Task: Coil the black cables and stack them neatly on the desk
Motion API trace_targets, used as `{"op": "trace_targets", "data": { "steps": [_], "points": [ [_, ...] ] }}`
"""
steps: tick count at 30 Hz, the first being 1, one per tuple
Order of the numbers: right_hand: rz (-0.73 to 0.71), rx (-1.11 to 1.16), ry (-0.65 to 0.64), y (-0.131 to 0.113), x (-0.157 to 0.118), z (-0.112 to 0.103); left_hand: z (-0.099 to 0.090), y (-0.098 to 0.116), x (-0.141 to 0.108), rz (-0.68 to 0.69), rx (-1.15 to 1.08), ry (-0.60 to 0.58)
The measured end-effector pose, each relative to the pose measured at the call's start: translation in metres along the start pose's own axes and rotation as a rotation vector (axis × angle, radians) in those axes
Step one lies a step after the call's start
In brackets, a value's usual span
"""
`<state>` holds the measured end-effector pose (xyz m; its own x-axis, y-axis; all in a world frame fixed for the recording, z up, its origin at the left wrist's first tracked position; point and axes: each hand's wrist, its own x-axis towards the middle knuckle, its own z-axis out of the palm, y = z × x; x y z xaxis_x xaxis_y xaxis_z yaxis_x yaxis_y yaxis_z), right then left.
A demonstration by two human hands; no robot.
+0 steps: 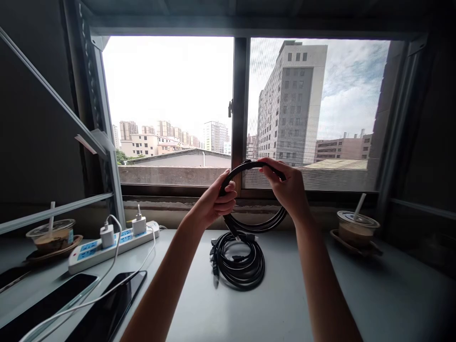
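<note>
A looped bundle of black cable (257, 227) hangs in the air between my two hands, in front of the window. My left hand (219, 197) is closed around the left side of the loop. My right hand (288, 186) pinches the top right part of the loop between thumb and fingers. Below it, a second coil of black cable (254, 273) lies on the grey table (278, 308), with several connector ends showing at its left and top. The lower end of the held bundle hangs just above that coil; whether they touch is unclear.
A white power strip (123, 244) with two chargers stands at the left, white cords running from it. Two dark phones (107, 308) lie in front. Iced drinks stand on coasters at far left (53, 237) and right (357, 230). Metal shelf posts (109, 137) frame the window.
</note>
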<state>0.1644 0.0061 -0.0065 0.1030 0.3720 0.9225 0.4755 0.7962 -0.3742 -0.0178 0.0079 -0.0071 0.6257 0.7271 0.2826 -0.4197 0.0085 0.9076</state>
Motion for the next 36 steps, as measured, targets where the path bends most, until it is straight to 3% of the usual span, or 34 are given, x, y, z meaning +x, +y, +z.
{"op": "trace_targets", "data": {
  "steps": [4,9,12,17,20,29,32,36],
  "points": [
    [0.033,-0.029,0.023,-0.007,-0.001,0.0,0.0,-0.005,0.003,0.059,0.025,0.018],
    [-0.058,-0.18,0.007,-0.017,-0.004,0.001,-0.006,-0.01,0.006,-0.003,0.017,-0.046],
    [-0.114,-0.263,-0.001,-0.016,-0.004,0.0,-0.002,-0.012,0.005,0.061,0.076,0.067],
    [-0.07,-0.266,-0.129,-0.01,-0.005,0.0,0.008,-0.016,0.006,0.337,0.292,0.349],
    [-0.056,-0.215,-0.171,-0.01,-0.006,0.0,0.01,-0.015,0.007,0.485,0.411,0.437],
    [-0.089,-0.126,-0.129,-0.019,-0.005,0.006,0.007,-0.01,0.004,0.655,0.576,0.409],
    [-0.033,-0.051,-0.124,-0.026,-0.005,0.007,0.003,-0.007,0.002,0.684,0.668,0.406],
    [0.103,0.201,-0.218,-0.037,-0.006,0.001,0.004,-0.001,-0.003,0.639,0.695,0.379]
  ]
}}
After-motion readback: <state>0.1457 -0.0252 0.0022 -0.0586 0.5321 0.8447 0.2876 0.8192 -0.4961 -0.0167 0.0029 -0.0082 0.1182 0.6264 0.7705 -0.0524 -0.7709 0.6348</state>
